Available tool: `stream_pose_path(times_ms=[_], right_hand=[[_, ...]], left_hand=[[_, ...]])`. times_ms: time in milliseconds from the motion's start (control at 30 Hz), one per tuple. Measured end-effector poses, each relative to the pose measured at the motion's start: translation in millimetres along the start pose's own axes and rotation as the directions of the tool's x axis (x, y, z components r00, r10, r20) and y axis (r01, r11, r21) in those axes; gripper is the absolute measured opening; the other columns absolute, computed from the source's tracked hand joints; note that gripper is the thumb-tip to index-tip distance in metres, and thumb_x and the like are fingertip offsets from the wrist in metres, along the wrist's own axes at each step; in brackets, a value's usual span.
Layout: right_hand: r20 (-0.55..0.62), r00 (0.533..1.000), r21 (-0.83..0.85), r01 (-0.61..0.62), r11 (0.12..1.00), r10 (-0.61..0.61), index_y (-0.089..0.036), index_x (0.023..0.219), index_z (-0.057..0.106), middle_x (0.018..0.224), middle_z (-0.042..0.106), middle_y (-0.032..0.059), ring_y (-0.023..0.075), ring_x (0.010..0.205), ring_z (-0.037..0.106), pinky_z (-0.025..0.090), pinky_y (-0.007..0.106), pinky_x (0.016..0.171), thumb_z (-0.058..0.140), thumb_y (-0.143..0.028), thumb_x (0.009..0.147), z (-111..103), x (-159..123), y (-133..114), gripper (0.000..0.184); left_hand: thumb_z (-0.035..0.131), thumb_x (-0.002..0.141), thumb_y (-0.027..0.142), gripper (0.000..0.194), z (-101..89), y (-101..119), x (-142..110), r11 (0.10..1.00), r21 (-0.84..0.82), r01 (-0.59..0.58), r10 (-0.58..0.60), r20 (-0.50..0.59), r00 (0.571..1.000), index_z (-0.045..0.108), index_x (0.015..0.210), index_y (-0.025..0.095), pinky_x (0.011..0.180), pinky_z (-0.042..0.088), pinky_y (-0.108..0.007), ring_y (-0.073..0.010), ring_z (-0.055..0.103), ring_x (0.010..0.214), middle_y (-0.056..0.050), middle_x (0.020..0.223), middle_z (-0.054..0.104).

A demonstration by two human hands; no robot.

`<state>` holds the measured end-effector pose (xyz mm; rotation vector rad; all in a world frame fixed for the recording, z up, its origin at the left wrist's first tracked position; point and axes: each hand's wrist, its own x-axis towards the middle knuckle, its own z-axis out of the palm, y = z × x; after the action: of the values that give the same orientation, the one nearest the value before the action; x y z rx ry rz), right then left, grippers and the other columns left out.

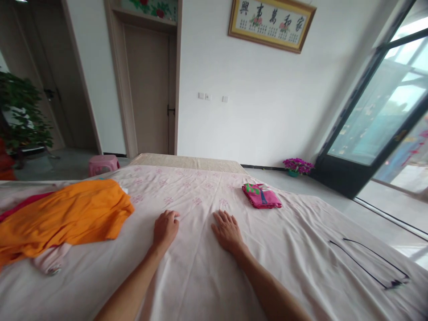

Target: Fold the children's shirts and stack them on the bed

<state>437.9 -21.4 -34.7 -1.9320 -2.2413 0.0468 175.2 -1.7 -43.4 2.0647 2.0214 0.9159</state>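
If your spread right hand (228, 229) drags the sheet (194, 276), the right-edge glasses (396, 283) could slide. Your left hand's (166, 228) grip is unclear.

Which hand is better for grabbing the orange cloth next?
Probably the left hand: it's on the pale sheet, closer to the orange cloth. The right hand is farther from it, nearer the folded pink cloth.

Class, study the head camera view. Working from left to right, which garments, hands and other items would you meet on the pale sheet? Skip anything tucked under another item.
Orange garment → left hand → right hand → folded pink cloth → glasses.
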Motion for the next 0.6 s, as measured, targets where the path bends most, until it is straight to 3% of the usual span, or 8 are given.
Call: stream_pose_path(times_ms=[433,600], right_hand=[[-0.047,0.999,0.002,0.015,1.0,-0.015,-0.024,0.148,0.043,0.156,0.037,0.0065,0.0242,0.145,0.027,0.015,0.044,0.118,0.034,-0.046,0.1,5.5,2.0,4.4,0.054],[-0.04,0.999,0.006,0.006,1.0,-0.006,-0.024,0.147,0.044,0.156,0.038,0.0061,0.024,0.145,0.028,0.015,0.043,0.119,0.034,-0.043,0.1,3.2,1.1,3.9,0.052]], left_hand=[[0.05,0.081,0.006,0.035,1.9,-4.8,-2.3,0.999,-0.03,-0.025,0.025,-0.003,1.0,0.067,0.11,0.017,0.099,0.042,-0.029,-0.0182,0.062,0.11,-0.009,0.115,0.07],[0.05,0.08,0.006,0.04,-17.1,-17.4,-8.7,1.0,0.021,-0.012,0.013,-0.027,1.0,0.065,0.115,0.018,0.106,0.037,-0.032,-0.0194,0.058,0.117,-0.009,0.121,0.068]])
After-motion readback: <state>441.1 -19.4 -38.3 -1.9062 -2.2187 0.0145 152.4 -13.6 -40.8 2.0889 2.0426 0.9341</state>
